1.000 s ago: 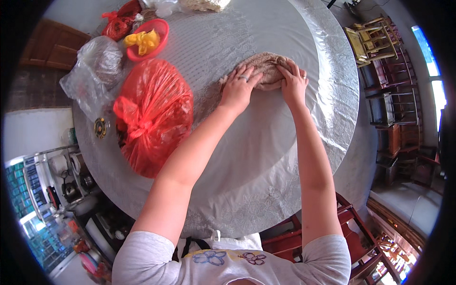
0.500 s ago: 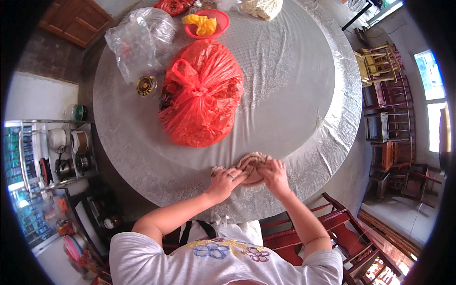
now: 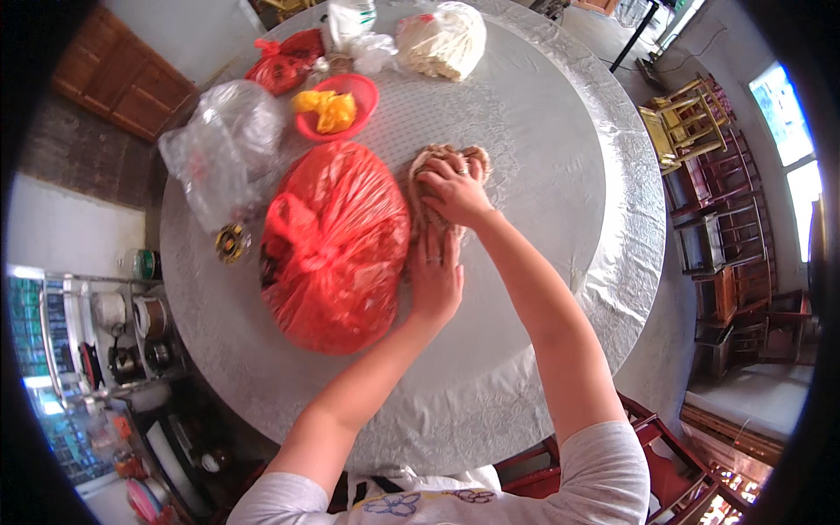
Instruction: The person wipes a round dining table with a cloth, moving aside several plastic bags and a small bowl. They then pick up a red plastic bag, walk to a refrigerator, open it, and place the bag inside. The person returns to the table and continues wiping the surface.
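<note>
A crumpled brown-and-white cloth point(image 3: 422, 208) lies on the round table point(image 3: 516, 350), which has a shiny silver-grey patterned cover. My right hand point(image 3: 458, 192) presses on the cloth from above, its fingers bent into the folds. Just nearer to me, my left hand point(image 3: 436, 278) rests with fingers stretched out along the cloth's near end. A big knotted red plastic bag point(image 3: 337, 254), full of something dark I cannot make out, stands directly left of both hands. My left hand is very close to its side; I cannot tell whether they touch.
Beyond the red bag are a pink-red bowl point(image 3: 363, 92) with a yellow bag point(image 3: 328, 110), clear plastic bags point(image 3: 219, 144), a smaller red bag point(image 3: 287, 59) and a bag of pale strands point(image 3: 444, 44). A round dark-and-gold tin point(image 3: 232, 243) sits left. Wooden chairs point(image 3: 713, 219) line the right.
Both hands have moved away from the table's near edge, carrying the cloth to the red bag's right side. My view has shifted, showing more of the table's far side.
</note>
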`<act>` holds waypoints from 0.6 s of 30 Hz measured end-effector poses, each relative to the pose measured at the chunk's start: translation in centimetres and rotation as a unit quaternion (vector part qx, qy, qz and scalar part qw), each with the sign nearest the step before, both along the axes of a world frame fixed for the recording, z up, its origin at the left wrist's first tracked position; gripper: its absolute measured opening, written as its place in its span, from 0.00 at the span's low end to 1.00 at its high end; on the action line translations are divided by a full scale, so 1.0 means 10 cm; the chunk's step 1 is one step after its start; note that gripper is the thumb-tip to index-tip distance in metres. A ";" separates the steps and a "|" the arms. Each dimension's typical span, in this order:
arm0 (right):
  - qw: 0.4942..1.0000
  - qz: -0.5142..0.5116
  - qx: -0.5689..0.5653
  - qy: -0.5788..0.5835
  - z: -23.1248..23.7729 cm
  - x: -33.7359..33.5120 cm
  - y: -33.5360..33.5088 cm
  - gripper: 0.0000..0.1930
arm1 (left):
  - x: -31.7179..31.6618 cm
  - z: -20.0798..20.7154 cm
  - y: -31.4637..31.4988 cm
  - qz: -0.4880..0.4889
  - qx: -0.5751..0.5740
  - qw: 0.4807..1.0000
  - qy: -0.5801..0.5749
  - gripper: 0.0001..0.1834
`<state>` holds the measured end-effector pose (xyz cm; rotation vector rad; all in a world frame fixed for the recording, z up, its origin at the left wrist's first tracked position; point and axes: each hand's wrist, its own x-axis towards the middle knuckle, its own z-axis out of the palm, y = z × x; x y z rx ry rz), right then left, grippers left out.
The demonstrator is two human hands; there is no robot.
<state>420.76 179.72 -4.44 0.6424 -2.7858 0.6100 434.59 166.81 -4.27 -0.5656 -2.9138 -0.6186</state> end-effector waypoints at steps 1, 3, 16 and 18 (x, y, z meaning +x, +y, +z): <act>1.000 0.008 0.002 0.020 -0.06 -0.12 0.00 0.17 | -0.11 -0.02 0.03 0.005 -0.009 1.000 0.013 0.39; 0.998 -0.014 0.035 0.042 -0.08 -0.29 0.06 0.17 | -0.28 -0.01 0.10 0.014 -0.028 0.999 0.024 0.39; 0.916 -0.401 -0.028 -0.002 -0.26 0.12 2.46 0.18 | -1.04 -0.16 1.80 -0.183 0.080 0.979 0.037 0.29; 0.942 -0.336 -0.001 -0.003 -0.34 0.92 2.31 0.18 | -0.25 -0.04 1.47 -0.210 0.108 0.972 -0.004 0.29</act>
